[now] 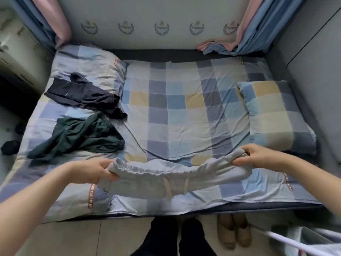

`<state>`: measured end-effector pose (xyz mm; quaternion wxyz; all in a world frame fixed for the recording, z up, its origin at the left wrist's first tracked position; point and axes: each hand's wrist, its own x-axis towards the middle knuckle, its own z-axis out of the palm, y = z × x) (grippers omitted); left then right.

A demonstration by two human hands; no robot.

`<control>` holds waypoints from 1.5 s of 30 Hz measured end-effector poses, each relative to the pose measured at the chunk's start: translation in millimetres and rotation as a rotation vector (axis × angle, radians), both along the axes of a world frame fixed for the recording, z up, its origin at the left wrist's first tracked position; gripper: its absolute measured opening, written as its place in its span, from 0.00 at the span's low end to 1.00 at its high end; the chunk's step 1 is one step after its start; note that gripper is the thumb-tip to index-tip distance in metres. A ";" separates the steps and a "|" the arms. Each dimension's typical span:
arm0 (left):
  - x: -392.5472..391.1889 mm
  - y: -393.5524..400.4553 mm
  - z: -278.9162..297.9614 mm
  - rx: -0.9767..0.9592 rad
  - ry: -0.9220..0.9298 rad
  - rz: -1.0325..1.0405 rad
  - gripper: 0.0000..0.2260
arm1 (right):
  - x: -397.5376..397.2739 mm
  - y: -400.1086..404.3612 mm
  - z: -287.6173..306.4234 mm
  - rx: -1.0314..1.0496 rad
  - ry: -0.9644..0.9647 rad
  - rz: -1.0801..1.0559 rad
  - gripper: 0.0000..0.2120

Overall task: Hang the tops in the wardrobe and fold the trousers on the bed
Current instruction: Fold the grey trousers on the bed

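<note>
Pale grey trousers (pixel 166 180) hang stretched by the waistband above the near edge of the bed (pixel 184 111); left hand (pixel 96 170) and right hand (pixel 258 156) each grip one end, fingers curled round the fabric.

both hands, left (pixel 96 170) & right (pixel 258 156), hold grey trousers (pixel 166 178) by waistband (stretched) over bed (pixel 184 111).
</note>
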<state>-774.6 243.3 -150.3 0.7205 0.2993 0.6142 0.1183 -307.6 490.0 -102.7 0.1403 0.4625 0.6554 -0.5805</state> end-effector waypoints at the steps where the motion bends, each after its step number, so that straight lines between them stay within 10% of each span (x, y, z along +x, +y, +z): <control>1: -6.6 1.1 -3.3 -0.052 -0.043 0.006 0.26 | -3.1 0.3 -4.4 -0.074 0.000 -0.002 0.09; 7: -31.4 36.9 -3.3 -0.110 -0.104 0.015 0.21 | -15.8 39.4 -6.6 -0.417 -0.089 -0.002 0.12; 12: -43.3 99.5 -53.8 0.020 0.023 0.246 0.17 | -46.3 101.1 -57.6 -0.175 -0.074 -0.215 0.09; 18: -32.8 160.2 -255.2 0.103 0.323 0.630 0.07 | -95.6 152.5 -276.9 0.077 0.109 -0.583 0.07; 25: -17.1 182.9 -433.4 0.140 0.588 0.490 0.05 | -116.4 168.4 -465.3 0.380 0.033 -0.341 0.10; 38: -83.2 311.9 -423.7 0.446 0.842 0.497 0.13 | -173.4 290.1 -476.2 0.737 -0.103 -0.386 0.15; 41: -62.5 318.4 -444.3 0.308 1.042 0.154 0.35 | -191.6 287.1 -482.5 0.854 -0.228 -0.298 0.17; 45: 23.4 265.7 -469.7 0.538 1.174 -0.742 0.38 | -210.0 204.2 -499.4 0.817 -0.045 0.082 0.19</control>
